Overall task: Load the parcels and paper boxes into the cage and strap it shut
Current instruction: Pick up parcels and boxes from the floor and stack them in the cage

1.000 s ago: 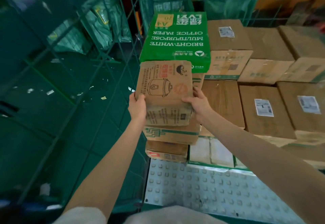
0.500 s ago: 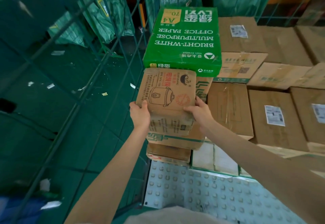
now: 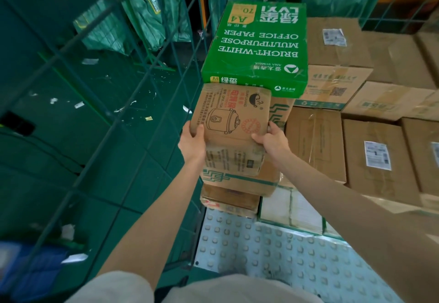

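Lying below the green paper box [image 3: 256, 48] is a pale studded floor plate [image 3: 273, 250]; the green mesh cage wall [image 3: 114, 136] runs to the box's left. Just in front of that box, a creased brown carton [image 3: 232, 122] with a cooker print is gripped at its sides by the left hand [image 3: 192, 143] and the right hand [image 3: 273, 141].

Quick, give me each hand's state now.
Left hand: grips the rice cooker box at its left edge.
Right hand: grips the same box at its right edge.
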